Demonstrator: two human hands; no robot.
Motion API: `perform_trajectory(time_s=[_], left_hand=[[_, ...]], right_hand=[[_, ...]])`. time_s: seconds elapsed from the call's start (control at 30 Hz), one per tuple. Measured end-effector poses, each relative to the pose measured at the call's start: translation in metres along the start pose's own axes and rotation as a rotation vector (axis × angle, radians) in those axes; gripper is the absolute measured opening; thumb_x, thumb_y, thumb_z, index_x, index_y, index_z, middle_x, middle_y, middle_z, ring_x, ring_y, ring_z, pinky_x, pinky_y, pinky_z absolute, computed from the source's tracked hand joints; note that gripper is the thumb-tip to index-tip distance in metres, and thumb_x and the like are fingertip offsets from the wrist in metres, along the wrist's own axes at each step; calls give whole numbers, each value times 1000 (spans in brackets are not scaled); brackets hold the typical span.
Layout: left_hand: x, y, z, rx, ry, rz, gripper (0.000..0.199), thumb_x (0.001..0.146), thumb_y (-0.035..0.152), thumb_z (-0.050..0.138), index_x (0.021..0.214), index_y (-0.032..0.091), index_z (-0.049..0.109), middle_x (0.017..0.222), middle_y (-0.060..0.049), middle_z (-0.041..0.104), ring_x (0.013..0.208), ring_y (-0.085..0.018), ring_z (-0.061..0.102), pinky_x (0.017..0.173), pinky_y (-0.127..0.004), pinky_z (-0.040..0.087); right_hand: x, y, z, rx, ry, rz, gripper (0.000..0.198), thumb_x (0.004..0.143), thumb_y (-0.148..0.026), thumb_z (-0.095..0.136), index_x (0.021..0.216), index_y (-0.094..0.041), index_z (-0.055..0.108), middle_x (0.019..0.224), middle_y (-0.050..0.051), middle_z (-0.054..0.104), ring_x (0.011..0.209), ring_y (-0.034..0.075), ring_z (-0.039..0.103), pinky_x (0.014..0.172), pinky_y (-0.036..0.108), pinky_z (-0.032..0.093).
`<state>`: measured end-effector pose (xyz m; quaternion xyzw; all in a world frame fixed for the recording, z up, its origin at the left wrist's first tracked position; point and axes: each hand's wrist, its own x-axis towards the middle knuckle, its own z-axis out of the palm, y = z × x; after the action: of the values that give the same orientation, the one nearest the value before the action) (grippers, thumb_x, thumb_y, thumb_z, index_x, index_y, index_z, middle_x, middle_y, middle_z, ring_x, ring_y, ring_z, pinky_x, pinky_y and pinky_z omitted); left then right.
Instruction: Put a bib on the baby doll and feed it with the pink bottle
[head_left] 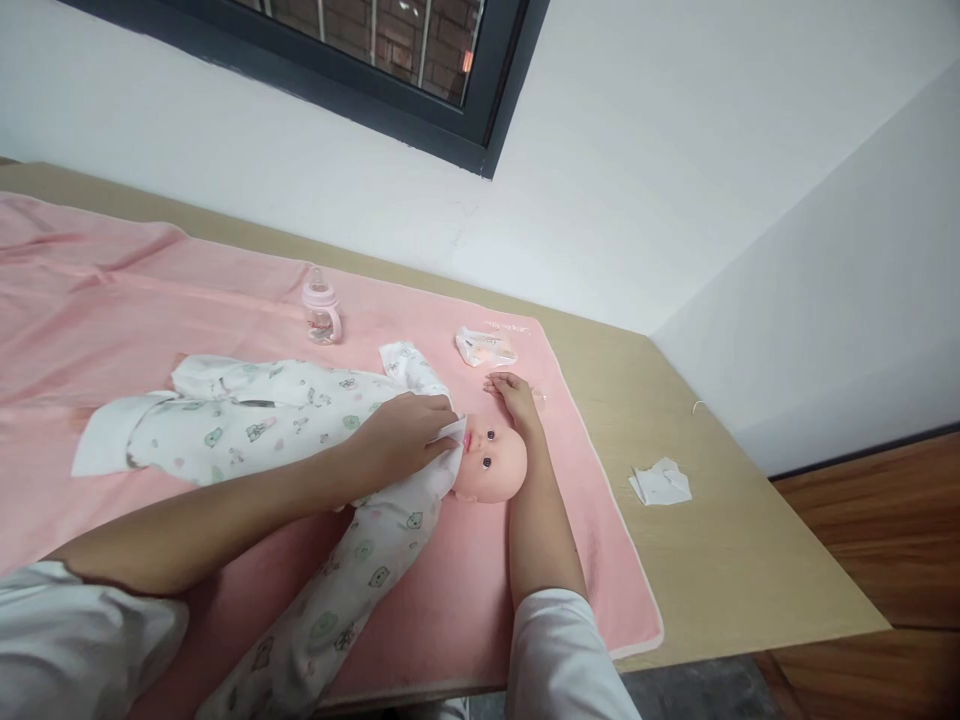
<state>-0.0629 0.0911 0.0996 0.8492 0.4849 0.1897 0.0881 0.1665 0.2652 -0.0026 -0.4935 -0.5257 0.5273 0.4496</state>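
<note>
A baby doll [491, 475] lies face up on the pink blanket, its head toward the right, dressed in a white printed outfit [300, 415]. Over its upper chest, my left hand [405, 435] is closed on a white tissue [452, 430], which touches the doll beside its mouth and chin. My right hand [514, 398] rests on the blanket just beyond the doll's head, fingers loosely stretched and holding nothing visible. The right forearm passes along the crown of the head. Near my right fingertips sits a small clear and white plastic packet [486, 347].
The pink blanket [570, 520] covers much of the wooden table [720, 560]. A baby bottle with a pink collar and handle [321, 312] stands behind the doll. One folded white tissue [661, 483] lies on the bare wood at right. White walls and a dark-framed window [480, 150] border the table.
</note>
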Motion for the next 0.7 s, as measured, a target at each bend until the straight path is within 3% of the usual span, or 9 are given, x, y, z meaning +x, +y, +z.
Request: perform_trajectory(time_s=[0.27,0.53,0.7], left_hand=[[2,-9,9,74,181,138,16,89,12,55,89,18,69,91,-4,65,79,-20,59,72,-31,43],[4,-14,17,73,313,217,38,80,0,46,93,22,74,88,-3,66,73,-18,55,68,-31,40],[5,-14,18,74,299,215,48,74,-5,44,97,25,75,91,-4,67,74,-18,56,69,-30,40]], right_hand=[[1,1,0,16,0,10,9,83,-15,62,88,-17,69,91,5,74,83,13,71,96,33,55],[2,1,1,6,8,10,8,82,-16,61,86,-17,69,82,3,73,79,13,69,95,32,55],[0,0,1,-3,2,12,10,83,-16,60,87,-17,68,80,2,72,80,13,70,95,31,54]])
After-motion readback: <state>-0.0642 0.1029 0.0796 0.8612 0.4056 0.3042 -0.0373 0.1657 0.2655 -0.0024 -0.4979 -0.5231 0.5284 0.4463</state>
